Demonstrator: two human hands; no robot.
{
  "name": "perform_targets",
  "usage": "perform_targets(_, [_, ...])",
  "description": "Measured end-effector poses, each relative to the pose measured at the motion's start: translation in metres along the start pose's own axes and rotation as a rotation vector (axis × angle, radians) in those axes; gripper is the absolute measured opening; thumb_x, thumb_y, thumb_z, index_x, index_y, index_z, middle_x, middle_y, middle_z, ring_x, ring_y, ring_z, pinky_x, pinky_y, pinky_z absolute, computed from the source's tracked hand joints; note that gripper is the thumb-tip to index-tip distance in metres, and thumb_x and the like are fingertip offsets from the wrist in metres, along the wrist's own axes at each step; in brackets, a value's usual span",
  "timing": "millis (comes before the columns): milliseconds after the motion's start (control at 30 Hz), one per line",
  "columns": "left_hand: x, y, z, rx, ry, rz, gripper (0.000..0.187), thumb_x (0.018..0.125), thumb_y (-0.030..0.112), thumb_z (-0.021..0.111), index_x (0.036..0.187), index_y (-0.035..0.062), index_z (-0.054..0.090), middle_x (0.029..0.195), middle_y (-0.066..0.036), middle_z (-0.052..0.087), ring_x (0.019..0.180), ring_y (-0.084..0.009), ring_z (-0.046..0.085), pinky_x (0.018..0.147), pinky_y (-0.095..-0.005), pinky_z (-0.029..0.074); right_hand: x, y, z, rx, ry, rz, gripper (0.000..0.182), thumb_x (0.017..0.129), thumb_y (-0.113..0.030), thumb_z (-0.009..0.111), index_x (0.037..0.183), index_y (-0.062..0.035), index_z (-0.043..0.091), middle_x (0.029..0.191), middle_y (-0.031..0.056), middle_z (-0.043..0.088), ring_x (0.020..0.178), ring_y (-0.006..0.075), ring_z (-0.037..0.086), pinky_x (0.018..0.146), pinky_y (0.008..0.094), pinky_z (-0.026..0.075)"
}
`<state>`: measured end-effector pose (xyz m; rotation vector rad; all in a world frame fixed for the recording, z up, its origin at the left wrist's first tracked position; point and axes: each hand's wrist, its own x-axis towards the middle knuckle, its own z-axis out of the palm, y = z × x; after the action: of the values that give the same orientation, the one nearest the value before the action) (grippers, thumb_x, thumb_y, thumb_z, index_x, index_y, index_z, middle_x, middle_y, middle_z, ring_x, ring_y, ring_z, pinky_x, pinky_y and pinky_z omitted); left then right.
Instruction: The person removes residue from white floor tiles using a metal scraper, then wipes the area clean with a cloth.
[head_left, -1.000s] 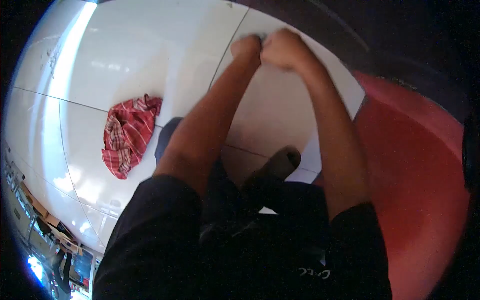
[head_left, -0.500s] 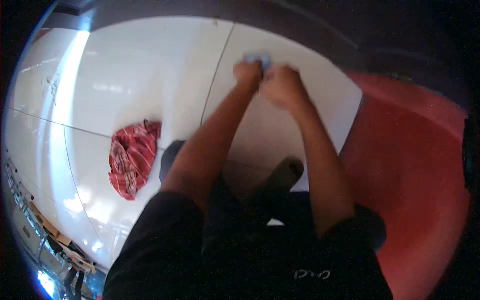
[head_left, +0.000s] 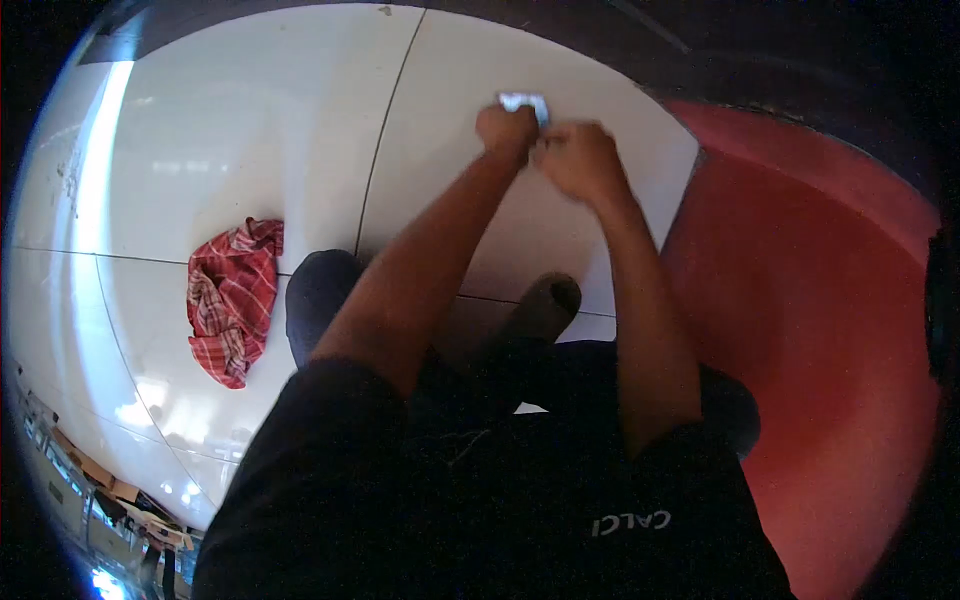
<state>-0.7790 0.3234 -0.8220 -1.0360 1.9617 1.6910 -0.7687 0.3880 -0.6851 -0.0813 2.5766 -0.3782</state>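
My left hand (head_left: 507, 130) is closed around a small, shiny, pale blue-white flat item (head_left: 525, 103) whose exact kind I cannot make out. Part of the item sticks out beyond the fingers, over the floor. Close beside it on the right, my right hand (head_left: 582, 160) has its fingers curled together and slightly blurred; whatever they may pinch is hidden. Both arms reach forward over the white tiles. A crumpled red checked cloth (head_left: 235, 300) lies on the floor to the left, apart from both hands.
White glossy floor tiles (head_left: 270, 120) with dark joints spread ahead and left. On the right is a red surface (head_left: 790, 330), and a dark edge (head_left: 560, 40) runs along the top. My foot (head_left: 545, 305) is below the hands. Assorted items (head_left: 110, 500) stand at lower left.
The view has shifted, so the cloth and tile joints sit further left and higher. My right hand has moved slightly beside the left, which still grips the pale item.
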Motion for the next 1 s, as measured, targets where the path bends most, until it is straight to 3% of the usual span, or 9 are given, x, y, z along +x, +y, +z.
perform_targets(133, [0.056,0.063,0.021,-0.220,-0.068,-0.141,0.024,0.065,0.014,0.063,0.079,-0.0047,0.063,0.084,-0.021,0.065,0.077,-0.0303,0.065,0.068,-0.0376,0.050,0.056,0.006,-0.027,-0.004,0.068,0.031,0.028,0.068,-0.021,0.062,0.089,-0.0021,0.068,0.082,0.0184,0.065,0.079,0.0298,0.063,0.072,0.0356,0.048])
perform_targets(400, [-0.025,-0.011,0.029,-0.045,-0.015,0.048,0.025,0.069,0.018,0.057,0.077,-0.0052,0.064,0.077,-0.022,0.064,0.075,-0.0300,0.065,0.069,-0.0371,0.051,-0.021,0.036,0.008,0.082,0.119,-0.006,0.020,0.070,-0.018,0.058,0.074,0.0000,0.066,0.060,0.0112,0.059,0.052,0.0194,0.056,0.048,0.0332,0.044])
perform_targets(533, [0.015,0.074,0.033,-0.037,-0.135,-0.116,0.016,0.067,0.014,0.059,0.069,-0.0023,0.061,0.074,-0.019,0.064,0.070,-0.0287,0.065,0.060,-0.0355,0.052,0.052,0.042,-0.028,0.046,-0.017,0.119,0.019,0.069,-0.018,0.056,0.063,-0.0005,0.058,0.052,0.0081,0.052,0.041,0.0146,0.045,0.039,0.0321,0.038])
perform_targets(633, [0.038,0.086,0.045,-0.051,-0.159,-0.153,0.033,0.069,0.031,0.063,0.079,-0.0002,0.065,0.082,-0.015,0.066,0.072,-0.0258,0.065,0.073,-0.0364,0.051,0.059,0.030,-0.042,0.035,0.042,0.183,0.023,0.070,-0.022,0.056,0.071,0.0001,0.062,0.063,0.0139,0.056,0.054,0.0223,0.053,0.050,0.0358,0.042])
perform_targets(733, [0.023,0.032,0.045,0.063,-0.079,0.143,0.025,0.066,0.017,0.061,0.078,-0.0037,0.064,0.080,-0.018,0.066,0.080,-0.0289,0.065,0.073,-0.0359,0.051,0.023,0.031,-0.018,-0.157,0.071,0.026,0.035,0.071,-0.027,0.052,0.085,0.0024,0.066,0.088,0.0242,0.063,0.084,0.0365,0.062,0.080,0.0420,0.048])
perform_targets(800, [0.022,0.029,0.039,0.177,-0.103,0.161,0.029,0.066,0.021,0.061,0.080,-0.0035,0.065,0.083,-0.017,0.066,0.082,-0.0281,0.065,0.077,-0.0356,0.049,0.012,0.030,-0.004,-0.080,0.081,0.037,0.036,0.071,-0.028,0.052,0.086,0.0018,0.066,0.089,0.0237,0.063,0.085,0.0363,0.062,0.080,0.0433,0.048])
perform_targets(867, [0.041,0.035,0.048,0.353,-0.076,0.152,0.032,0.066,0.027,0.061,0.081,-0.0016,0.066,0.085,-0.016,0.067,0.082,-0.0249,0.066,0.076,-0.0347,0.050,0.043,0.037,-0.006,-0.156,0.030,0.116,0.035,0.070,-0.030,0.052,0.083,-0.0003,0.067,0.086,0.0220,0.064,0.081,0.0363,0.063,0.076,0.0425,0.049])
perform_targets(900, [0.053,0.055,0.051,0.337,-0.147,0.075,0.031,0.067,0.028,0.061,0.080,0.0004,0.067,0.082,-0.015,0.067,0.076,-0.0229,0.066,0.071,-0.0338,0.051,0.064,0.046,-0.008,-0.228,0.105,0.017,0.035,0.070,-0.034,0.055,0.065,-0.0004,0.063,0.057,0.0151,0.059,0.050,0.0248,0.058,0.054,0.0362,0.047])
perform_targets(1000, [0.073,0.073,0.046,0.830,-0.374,0.668,0.035,0.070,0.026,0.059,0.082,-0.0058,0.064,0.078,-0.015,0.067,0.068,-0.0233,0.066,0.067,-0.0332,0.052,0.070,0.025,-0.060,0.092,0.014,0.197,0.031,0.068,-0.030,0.056,0.062,0.0000,0.061,0.050,0.0146,0.054,0.042,0.0236,0.054,0.043,0.0358,0.044])
